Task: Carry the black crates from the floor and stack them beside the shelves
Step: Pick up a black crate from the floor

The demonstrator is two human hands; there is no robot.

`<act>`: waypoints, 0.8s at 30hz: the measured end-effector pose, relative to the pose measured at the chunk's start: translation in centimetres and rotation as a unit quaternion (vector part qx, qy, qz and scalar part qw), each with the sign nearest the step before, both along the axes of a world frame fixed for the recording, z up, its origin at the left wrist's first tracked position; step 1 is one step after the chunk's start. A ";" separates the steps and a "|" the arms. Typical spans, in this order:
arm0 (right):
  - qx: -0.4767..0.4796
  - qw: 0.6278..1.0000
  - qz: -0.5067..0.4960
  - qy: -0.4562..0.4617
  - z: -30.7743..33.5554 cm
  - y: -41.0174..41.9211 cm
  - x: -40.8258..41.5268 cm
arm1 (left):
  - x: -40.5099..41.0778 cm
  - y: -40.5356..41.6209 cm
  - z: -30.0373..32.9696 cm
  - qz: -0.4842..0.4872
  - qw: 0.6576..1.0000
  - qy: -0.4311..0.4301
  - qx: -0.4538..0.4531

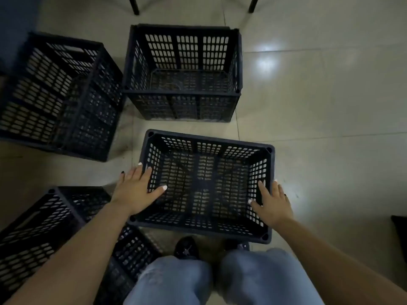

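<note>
From the head view I am looking straight down at four black crates on the tiled floor (308,106). The nearest crate (206,186) sits mouth-up just ahead of my shoes (187,247), with its long sides running left to right, so each short end faces one of my hands. I judge that is why my arms are spread as they are: one hand for each end wall, ready for a balanced lift.

My left hand (136,190) lies over the left rim with fingers straight and splayed; the thumb reaches inside over the mesh wall and the other fingers sit on or just outside the edge. It grips nothing yet. My right hand (272,203) is at the right rim, also flat and open, fingers pointing away from me along the wall, thumb inside. Whether the palm presses the rim I cannot tell.

The far crate (182,73) stands upright beyond the near one, apart from it. The left crate (55,95) lies tipped on its side, close to the far crate's left corner. A fourth crate (66,238) sits under my left forearm, near the grasped crate's left corner.

No shelves show here, only two dark furniture legs (134,5) at the top, so I judge the carry has not started.
</note>
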State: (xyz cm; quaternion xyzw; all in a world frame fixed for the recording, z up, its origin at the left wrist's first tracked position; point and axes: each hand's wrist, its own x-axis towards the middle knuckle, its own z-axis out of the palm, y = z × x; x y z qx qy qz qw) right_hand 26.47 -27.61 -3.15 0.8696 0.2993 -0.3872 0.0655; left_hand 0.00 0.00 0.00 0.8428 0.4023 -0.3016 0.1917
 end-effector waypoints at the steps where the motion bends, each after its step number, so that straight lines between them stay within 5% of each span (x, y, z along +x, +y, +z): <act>1: -0.008 1.000 0.001 -0.005 -1.6 0.0 -0.1 | -0.1 0.1 -1.6 0.000 1.000 0.007 0.007; 10: -0.026 0.995 -0.061 -0.080 -10.7 0.4 0.0 | -0.9 0.8 -11.5 0.035 0.990 0.130 0.037; 17: 0.017 0.987 -0.113 -0.115 -12.2 0.0 0.3 | -0.4 -0.5 -13.9 0.144 0.988 0.023 0.044; 24: 0.042 0.981 -0.163 -0.097 -11.6 -0.2 1.3 | -0.7 -0.5 -14.0 0.144 0.987 -0.006 0.068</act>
